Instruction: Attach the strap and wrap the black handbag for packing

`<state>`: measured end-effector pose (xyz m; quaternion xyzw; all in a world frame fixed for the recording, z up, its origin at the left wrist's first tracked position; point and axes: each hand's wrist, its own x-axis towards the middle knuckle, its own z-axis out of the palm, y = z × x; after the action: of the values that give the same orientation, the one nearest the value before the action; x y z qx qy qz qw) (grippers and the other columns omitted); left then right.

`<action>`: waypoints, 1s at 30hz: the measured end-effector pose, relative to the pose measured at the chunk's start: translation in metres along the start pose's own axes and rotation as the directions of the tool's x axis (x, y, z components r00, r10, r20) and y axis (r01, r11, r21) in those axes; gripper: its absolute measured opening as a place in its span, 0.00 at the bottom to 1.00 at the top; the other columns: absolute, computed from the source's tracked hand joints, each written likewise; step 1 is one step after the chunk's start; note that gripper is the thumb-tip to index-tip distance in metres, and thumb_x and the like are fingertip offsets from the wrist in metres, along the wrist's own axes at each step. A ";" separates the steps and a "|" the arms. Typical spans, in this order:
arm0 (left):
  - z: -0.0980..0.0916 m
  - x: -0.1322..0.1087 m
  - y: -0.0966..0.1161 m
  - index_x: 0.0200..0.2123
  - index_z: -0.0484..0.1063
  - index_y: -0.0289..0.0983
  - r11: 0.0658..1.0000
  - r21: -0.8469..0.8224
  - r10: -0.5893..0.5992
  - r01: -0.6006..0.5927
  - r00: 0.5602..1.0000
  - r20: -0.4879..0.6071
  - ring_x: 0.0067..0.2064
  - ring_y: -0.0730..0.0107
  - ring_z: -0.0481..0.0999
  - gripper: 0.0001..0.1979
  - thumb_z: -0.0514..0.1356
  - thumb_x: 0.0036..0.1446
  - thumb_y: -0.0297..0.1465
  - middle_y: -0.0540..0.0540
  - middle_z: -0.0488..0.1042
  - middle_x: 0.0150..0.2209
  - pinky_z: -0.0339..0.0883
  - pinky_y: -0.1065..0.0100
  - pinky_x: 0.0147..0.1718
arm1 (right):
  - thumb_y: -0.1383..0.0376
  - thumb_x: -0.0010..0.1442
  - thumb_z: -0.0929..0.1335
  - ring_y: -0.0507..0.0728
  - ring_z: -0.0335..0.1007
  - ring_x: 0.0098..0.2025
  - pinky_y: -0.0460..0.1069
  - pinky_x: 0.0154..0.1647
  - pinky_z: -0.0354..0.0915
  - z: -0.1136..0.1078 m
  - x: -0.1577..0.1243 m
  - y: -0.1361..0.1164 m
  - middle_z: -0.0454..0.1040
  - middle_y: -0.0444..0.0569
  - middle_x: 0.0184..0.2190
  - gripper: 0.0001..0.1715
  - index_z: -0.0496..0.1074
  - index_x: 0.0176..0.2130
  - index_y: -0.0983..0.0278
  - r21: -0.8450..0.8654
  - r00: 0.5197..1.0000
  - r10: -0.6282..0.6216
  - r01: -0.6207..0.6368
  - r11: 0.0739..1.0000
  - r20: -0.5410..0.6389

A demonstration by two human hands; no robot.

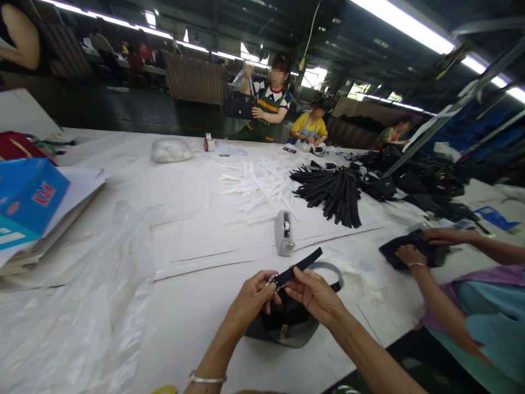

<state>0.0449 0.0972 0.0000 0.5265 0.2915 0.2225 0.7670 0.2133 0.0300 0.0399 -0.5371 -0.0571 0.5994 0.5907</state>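
Observation:
A small black handbag (pixel 293 335) sits on the white table in front of me, with a gold-coloured fitting (pixel 283 331) on its near side. Over it, my left hand (pixel 253 298) pinches a black strap (pixel 308 260) near a gold-coloured buckle (pixel 272 280). My right hand (pixel 315 298) grips the same strap between thumb and fingers, a little to the right. The strap's free end points up and right beyond the fingers. A grey looped band (pixel 330 268) curves behind my right hand. Just past the strap stands a grey tape dispenser (pixel 283 235).
White strips (pixel 258 183) and a bundle of black straps (pixel 332 191) lie farther back. Blue box (pixel 35 197) and papers are left, beside plastic sheeting (pixel 102 295). At right, a co-worker's hands (pixel 410 255) hold a black bag (pixel 426 249). More people work across the table.

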 end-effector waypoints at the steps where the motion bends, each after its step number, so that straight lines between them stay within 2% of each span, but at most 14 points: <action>1: 0.000 0.001 -0.002 0.51 0.66 0.34 1.000 0.006 0.001 -0.001 1.000 -0.007 0.19 0.78 0.64 0.25 0.58 0.55 0.44 0.48 0.76 0.26 0.54 0.73 0.20 | 0.62 0.42 0.79 0.53 0.77 0.30 0.47 0.32 0.74 0.000 0.000 0.000 0.80 0.46 0.28 0.19 0.70 0.29 0.65 0.001 1.000 0.003 -0.003 1.000 -0.003; 8: 0.002 0.004 -0.006 0.51 0.66 0.34 0.998 0.064 -0.012 0.015 0.999 -0.050 0.16 0.78 0.63 0.24 0.59 0.54 0.41 0.49 0.76 0.23 0.54 0.73 0.17 | 0.61 0.45 0.78 0.54 0.78 0.31 0.47 0.31 0.75 -0.002 -0.002 0.002 0.80 0.45 0.28 0.20 0.69 0.31 0.65 -0.021 1.000 -0.007 0.007 1.000 -0.001; 17: 0.012 0.005 0.001 0.49 0.67 0.35 0.986 0.146 -0.053 0.079 0.984 -0.172 0.13 0.78 0.59 0.23 0.58 0.53 0.41 0.53 0.73 0.18 0.51 0.74 0.13 | 0.56 0.49 0.76 0.56 0.78 0.35 0.51 0.38 0.75 0.005 -0.013 0.000 0.80 0.48 0.34 0.22 0.67 0.36 0.64 -0.117 0.990 -0.141 0.139 0.983 -0.011; 30: 0.008 0.007 -0.010 0.57 0.60 0.37 0.976 0.213 -0.011 0.044 0.988 -0.156 0.13 0.76 0.60 0.28 0.57 0.54 0.38 0.53 0.75 0.19 0.52 0.74 0.13 | 0.51 0.52 0.74 0.57 0.78 0.37 0.53 0.40 0.74 0.009 -0.010 0.009 0.79 0.49 0.35 0.23 0.67 0.38 0.64 -0.241 0.975 -0.222 0.220 0.945 0.015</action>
<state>0.0562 0.0932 -0.0086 0.5838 0.3796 0.2187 0.6836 0.1989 0.0244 0.0435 -0.5987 -0.1858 0.5148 0.5848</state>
